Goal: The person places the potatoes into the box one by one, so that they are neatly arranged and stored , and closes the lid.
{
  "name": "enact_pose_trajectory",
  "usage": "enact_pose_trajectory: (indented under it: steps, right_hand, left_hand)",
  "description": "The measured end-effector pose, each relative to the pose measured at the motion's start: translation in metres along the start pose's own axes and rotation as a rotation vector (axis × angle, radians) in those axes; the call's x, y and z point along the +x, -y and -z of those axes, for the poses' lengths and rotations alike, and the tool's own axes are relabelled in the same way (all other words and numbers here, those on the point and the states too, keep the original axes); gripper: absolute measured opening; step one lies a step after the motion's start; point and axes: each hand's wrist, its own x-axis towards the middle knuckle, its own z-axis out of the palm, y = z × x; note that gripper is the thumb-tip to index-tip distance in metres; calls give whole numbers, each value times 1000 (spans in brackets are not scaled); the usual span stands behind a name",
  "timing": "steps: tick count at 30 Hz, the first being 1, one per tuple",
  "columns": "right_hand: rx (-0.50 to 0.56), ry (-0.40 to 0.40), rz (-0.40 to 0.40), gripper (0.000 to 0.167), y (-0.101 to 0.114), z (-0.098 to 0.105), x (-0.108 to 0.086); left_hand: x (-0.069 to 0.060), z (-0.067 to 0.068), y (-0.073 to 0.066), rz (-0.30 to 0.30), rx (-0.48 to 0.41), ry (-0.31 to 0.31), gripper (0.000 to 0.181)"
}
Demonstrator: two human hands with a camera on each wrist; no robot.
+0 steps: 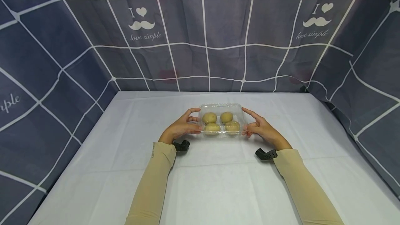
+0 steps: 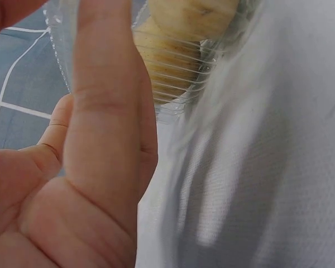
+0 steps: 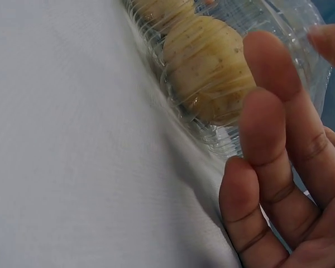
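Note:
A clear plastic box (image 1: 220, 107) with several yellowish potatoes (image 1: 209, 117) in it is at the middle of the white table, between both hands. My left hand (image 1: 183, 125) grips its left end, thumb near the front corner and index finger at the back corner. At the right end my right hand (image 1: 261, 127) holds it likewise, index finger stretched to the back corner. In the right wrist view the other fingers (image 3: 262, 125) bend loosely beside the ribbed wall, close to a potato (image 3: 206, 70). Whether the box touches the cloth cannot be told.
White cloth (image 1: 215, 183) covers the table. Dark checked curtains (image 1: 187, 20) stand behind it and on both sides. Black wrist devices (image 1: 182, 145) sit below each hand, next to the beige sleeves (image 1: 153, 183).

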Motion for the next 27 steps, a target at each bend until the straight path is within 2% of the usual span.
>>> enact_pose_trajectory:
  steps: [5, 15, 27]
  right_hand:
    - [21, -12, -8, 89, -1, -2, 0]
    - [99, -62, -92, 93, 1, -8, -1]
    - [141, -55, -83, 94, -2, -8, -1]
  left_hand:
    - [0, -1, 1, 0, 4, -3, 90]
    - [2, -2, 3, 7, 6, -26, 89]
    - [2, -1, 2, 6, 18, -30, 89]
